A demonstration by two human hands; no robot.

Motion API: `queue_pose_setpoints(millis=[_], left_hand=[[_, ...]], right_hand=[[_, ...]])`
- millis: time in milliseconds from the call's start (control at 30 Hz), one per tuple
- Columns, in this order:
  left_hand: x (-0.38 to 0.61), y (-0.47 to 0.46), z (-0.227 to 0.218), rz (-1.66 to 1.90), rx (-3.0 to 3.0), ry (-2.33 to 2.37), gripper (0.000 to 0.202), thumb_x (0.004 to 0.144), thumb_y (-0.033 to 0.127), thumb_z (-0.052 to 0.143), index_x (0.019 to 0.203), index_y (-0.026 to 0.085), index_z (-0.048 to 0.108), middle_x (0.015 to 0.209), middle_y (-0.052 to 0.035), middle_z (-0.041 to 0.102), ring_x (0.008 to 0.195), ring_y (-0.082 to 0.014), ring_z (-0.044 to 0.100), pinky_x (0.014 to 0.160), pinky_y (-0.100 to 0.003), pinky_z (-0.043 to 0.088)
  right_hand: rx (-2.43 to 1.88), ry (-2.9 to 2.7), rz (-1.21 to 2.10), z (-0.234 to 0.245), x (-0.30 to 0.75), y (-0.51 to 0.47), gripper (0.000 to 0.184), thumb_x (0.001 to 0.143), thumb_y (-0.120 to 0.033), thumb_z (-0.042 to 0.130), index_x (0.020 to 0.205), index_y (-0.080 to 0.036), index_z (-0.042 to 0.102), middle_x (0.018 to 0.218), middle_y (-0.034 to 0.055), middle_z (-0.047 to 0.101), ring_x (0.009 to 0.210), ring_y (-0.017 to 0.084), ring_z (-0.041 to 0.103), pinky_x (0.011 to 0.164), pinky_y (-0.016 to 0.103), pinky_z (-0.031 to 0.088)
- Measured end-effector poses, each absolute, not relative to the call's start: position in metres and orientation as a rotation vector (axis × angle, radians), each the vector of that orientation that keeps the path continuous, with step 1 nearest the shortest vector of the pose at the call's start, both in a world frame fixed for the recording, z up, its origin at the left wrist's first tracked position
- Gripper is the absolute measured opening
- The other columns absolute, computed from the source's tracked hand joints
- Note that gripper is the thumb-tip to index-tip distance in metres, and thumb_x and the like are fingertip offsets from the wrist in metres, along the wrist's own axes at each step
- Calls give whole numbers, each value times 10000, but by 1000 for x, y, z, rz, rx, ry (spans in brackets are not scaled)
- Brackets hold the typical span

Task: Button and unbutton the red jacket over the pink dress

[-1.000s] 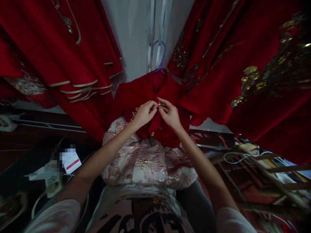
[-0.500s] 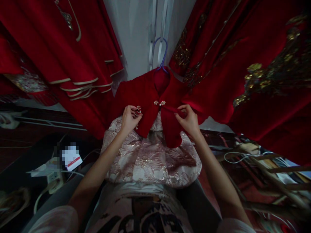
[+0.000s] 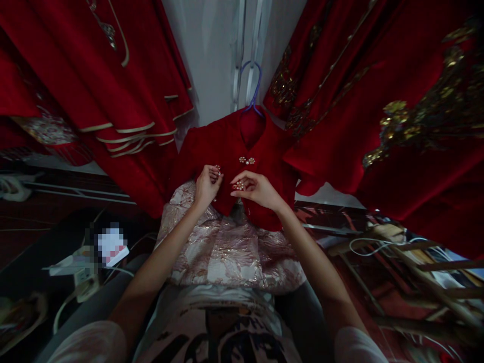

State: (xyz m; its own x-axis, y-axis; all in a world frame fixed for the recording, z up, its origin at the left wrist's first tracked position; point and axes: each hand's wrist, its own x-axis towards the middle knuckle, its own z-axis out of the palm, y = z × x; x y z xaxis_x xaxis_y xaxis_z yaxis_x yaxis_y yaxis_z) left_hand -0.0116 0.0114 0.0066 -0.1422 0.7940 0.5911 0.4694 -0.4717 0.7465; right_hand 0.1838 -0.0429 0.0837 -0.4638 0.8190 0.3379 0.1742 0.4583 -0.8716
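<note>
A red jacket (image 3: 223,138) hangs on a purple hanger (image 3: 258,85) in front of me. Near its collar a beaded flower clasp (image 3: 247,161) is fastened. My left hand (image 3: 207,185) pinches the beaded flower clasp half (image 3: 217,169) on one front edge, fingers partly covering it. Between the fingertips of my right hand (image 3: 260,191) is the matching beaded flower clasp half (image 3: 239,186) from the opposite edge. A small gap separates the two halves. Below the jacket, pink and gold brocade fabric (image 3: 230,252) spreads over my lap.
Red garments with pale trim (image 3: 139,91) hang at the left, and a red garment with gold sequins (image 3: 395,118) at the right. A power strip (image 3: 86,283) with cables lies at lower left. A wooden rack (image 3: 419,292) stands at lower right.
My right hand has moved left, from the jacket's right front panel to the middle, bringing a beaded clasp half near my left hand. My left hand has shifted slightly right.
</note>
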Motion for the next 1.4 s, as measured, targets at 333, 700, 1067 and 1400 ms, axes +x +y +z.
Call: queue_pose_setpoints(millis=[333,700,1067,1400], left_hand=[[-14,16,12,1700,1305,1102,272,717,380,694,846,142,671,844,-55,715,718,-135,661,728,-279,553],[-21,10,18,1614,1412,1115,309,686,327,728,925,131,738,955,-97,745,850,-188,699,874,-345,549],[-27,18,16,1509,1331,1097,316,628,367,761,839,133,744,848,-70,748,718,-160,677,785,-334,566],[-32,13,17,1468,1454,1090,269,715,266,662,958,154,634,866,-50,692,743,-129,641,735,-284,526]], right_hand=[[-1105,-1731,744,53,131,10,225,817,-175,637,1035,-169,690,1013,58,720,805,138,697,772,265,572],[-1070,-1719,530,47,122,11,197,854,-177,594,1007,-153,716,959,62,670,757,115,667,715,222,585],[-1052,-1733,475,40,123,9,171,888,-212,541,987,-178,675,969,52,640,804,115,636,764,224,563],[-1005,-1757,657,43,135,3,207,919,-251,489,1065,-192,624,1026,41,699,885,124,685,818,244,555]])
